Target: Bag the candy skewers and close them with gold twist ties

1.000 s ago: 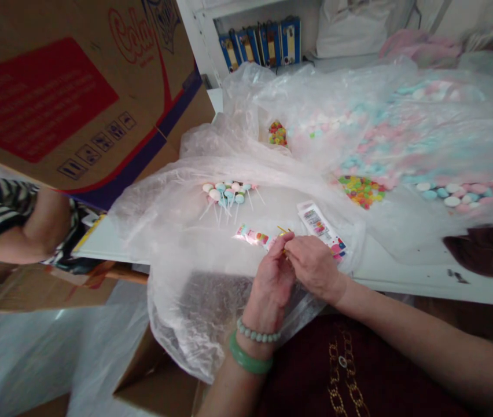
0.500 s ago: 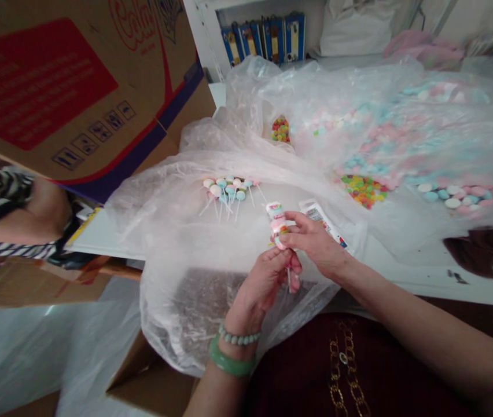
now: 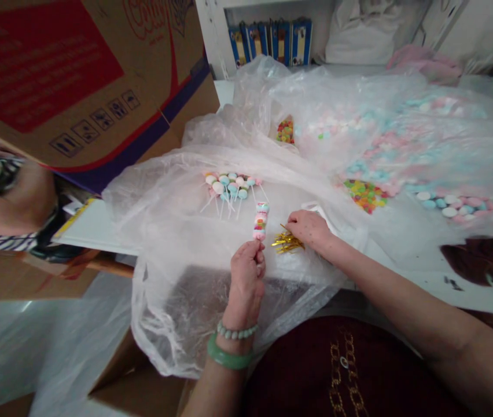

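My left hand [image 3: 249,262] is closed around the lower end of a wrapped marshmallow lollipop [image 3: 260,222], which stands upright above the fist. Pink, white and coloured pieces show through its printed clear wrapper. To the right, my right hand [image 3: 309,227] pinches a gold twist tie at the edge of a small pile of gold twist ties [image 3: 287,242]. Behind the left hand lies a bunch of pastel candies on white sticks [image 3: 229,188]. A white packet [image 3: 316,207] is partly hidden behind my right hand.
Clear plastic sheeting [image 3: 177,231] covers much of the white table [image 3: 407,275]. Gummy candies [image 3: 364,194] and pastel marshmallows [image 3: 457,204] lie to the right, brown cloth [image 3: 485,260] beyond. A large carton [image 3: 90,87] stands at left, near another person's arm [image 3: 21,197].
My right hand has left the lollipop and moved to the gold twist ties, which now show. My left hand has shifted slightly left, still gripping the lollipop.
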